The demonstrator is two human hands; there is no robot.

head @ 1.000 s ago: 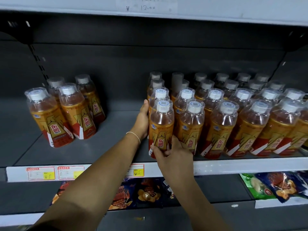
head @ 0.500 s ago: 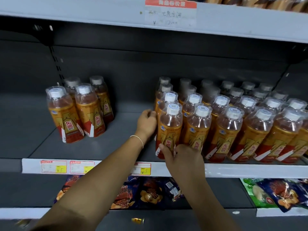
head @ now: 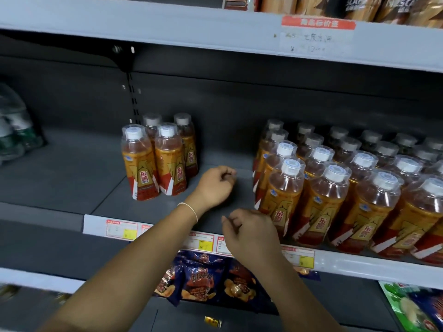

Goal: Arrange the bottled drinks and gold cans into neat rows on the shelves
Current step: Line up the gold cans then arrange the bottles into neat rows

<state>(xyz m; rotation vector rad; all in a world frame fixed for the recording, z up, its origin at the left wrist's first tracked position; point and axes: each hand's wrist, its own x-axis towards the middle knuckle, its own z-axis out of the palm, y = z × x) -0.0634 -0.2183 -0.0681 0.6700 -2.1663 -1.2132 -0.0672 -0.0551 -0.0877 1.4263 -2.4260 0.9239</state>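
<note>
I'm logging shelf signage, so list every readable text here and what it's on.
"东鹏": labels of the orange bottles.
"¥ 12.00": handwritten price tag on the upper shelf edge; its red header and handwriting are too blurred.
"NESCAF...": partly cut off on packs at top right.
Lower price tags, snack bags: unreadable.

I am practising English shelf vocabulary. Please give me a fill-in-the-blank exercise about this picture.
1. The small group of orange-labelled plastic bottles has ___ bottles.
2. The left hand, wearing a thin white bracelet, holds ___.
3. The dark blue snack bags lie on the shelf ___ the bottles.

Missing words: four; nothing; below
</note>
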